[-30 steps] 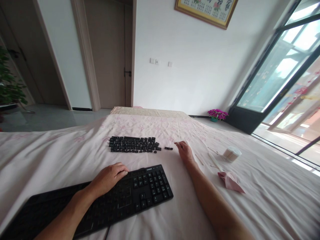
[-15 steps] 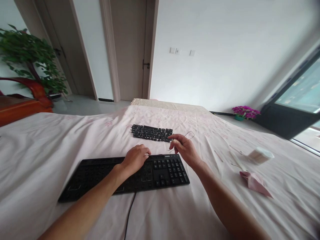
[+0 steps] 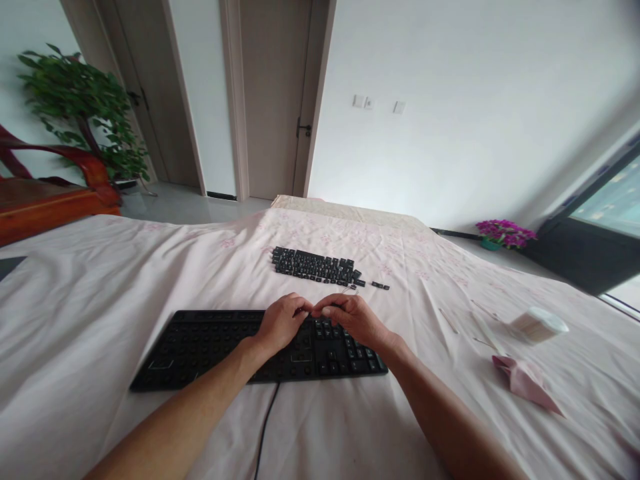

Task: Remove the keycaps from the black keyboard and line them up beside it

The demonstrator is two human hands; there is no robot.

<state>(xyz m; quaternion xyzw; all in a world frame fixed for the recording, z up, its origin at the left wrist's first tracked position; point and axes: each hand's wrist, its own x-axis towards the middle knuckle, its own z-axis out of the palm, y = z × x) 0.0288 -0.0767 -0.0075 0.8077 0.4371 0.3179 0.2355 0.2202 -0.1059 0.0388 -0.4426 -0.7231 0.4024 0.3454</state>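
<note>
A black keyboard (image 3: 210, 357) lies on the cloth, most of its left part bare of keycaps and its number pad still capped. My left hand (image 3: 283, 323) rests over its upper middle, fingers pinched together; what they hold, if anything, is hidden. My right hand (image 3: 353, 317) is closed on a thin wire keycap puller, of which only a faint bit of wire shows above the knuckles. Both hands' fingertips meet at the keyboard's top edge, left of the number pad. Beyond them, loose black keycaps (image 3: 313, 265) lie in rows on the cloth.
To the right are a clear tub of cotton swabs (image 3: 537, 325), a folded pink cloth (image 3: 527, 383) and a few loose swabs (image 3: 449, 321). A black cable (image 3: 267, 427) runs from the keyboard toward me. A pale floral cloth (image 3: 240, 267) covers the table.
My right hand has moved left and down from beside the loose keycaps, bringing its fingertips against my left hand's at the keyboard. The view has shifted slightly left.
</note>
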